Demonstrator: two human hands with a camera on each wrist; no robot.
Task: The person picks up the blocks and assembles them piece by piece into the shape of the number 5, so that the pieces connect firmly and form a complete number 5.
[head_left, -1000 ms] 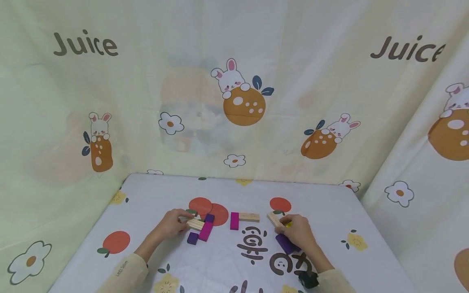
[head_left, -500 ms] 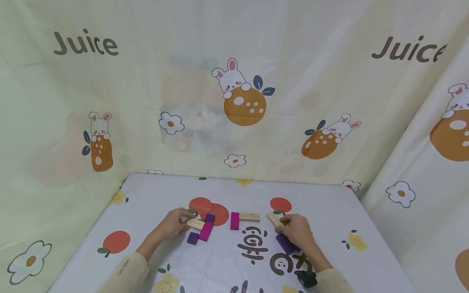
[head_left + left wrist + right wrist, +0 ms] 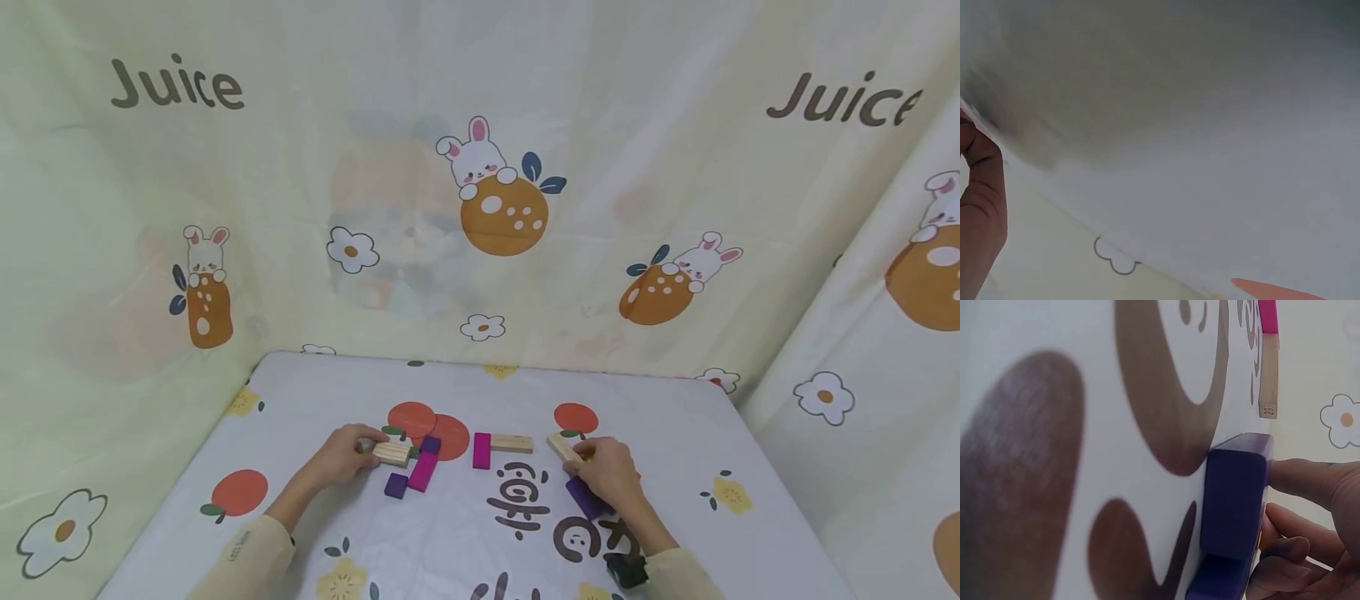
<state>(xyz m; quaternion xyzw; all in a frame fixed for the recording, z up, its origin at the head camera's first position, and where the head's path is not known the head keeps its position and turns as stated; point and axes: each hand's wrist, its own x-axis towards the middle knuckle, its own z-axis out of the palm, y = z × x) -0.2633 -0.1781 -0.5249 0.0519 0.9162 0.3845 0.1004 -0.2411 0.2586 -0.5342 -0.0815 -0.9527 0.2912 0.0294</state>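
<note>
Far left, the person's left hand (image 3: 341,454) has its fingers clamped on the left end of a pale wooden piece (image 3: 392,453), perhaps more than one block side by side; its free end sits a little apart from the colours beside it. So that one isn't joined to anything yet! The wrist camera is no help there: the piece doesn't show.

Just right, a purple block (image 3: 431,445) touches the top of a slanted magenta block (image 3: 423,472), with a small purple block (image 3: 397,485) just beside the lower end. Mid-counter (image 3: 517,392), here's one join made: an upright-lying magenta piece (image 3: 482,451) meets a wooden bar (image 3: 512,443) end-on, neither of them touched by a hand.

Now the right hand (image 3: 606,471): fingers bent in and, it appears, pinching the near end of a slanted wooden block (image 3: 562,447), well apart from that join. Below lies a dark purple block (image 3: 1235,503), another purple one (image 3: 1219,578) against it. Two wooden pieces in hand, then, both left to settle.
</note>
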